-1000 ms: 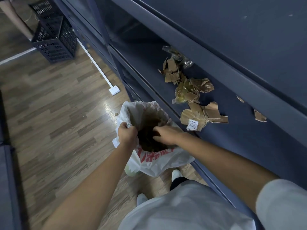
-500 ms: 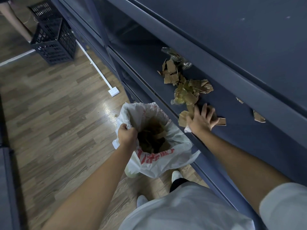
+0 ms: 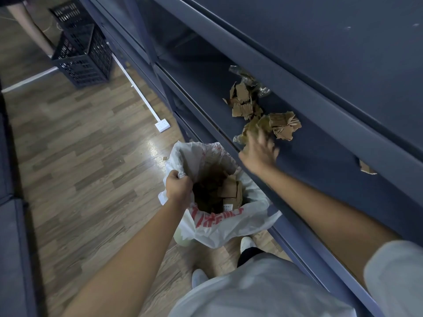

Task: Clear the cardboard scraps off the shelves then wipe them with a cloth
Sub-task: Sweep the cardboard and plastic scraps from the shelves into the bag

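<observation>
- The white plastic bag (image 3: pixel 219 227) is holding brown cardboard pieces (image 3: pixel 230 191); one is carrying a white label (image 3: pixel 228 205), too small to read.
- Red print (image 3: pixel 214 219) is showing on the bag, illegible.
- The left hand (image 3: pixel 179 186) is clenching the bag's rim.
- The right hand (image 3: pixel 258 154), blurred, fingers spread and grasping nothing, is reaching the cardboard scraps (image 3: pixel 263 115) heaped on the shelf (image 3: pixel 320 156).
- The labelled piece, at the shelf's edge half a second ago, is now lying in the bag.

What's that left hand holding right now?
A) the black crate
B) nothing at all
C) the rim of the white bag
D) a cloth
C: the left hand grips the bag by its rim, holding it open in front of the shelf.
</observation>
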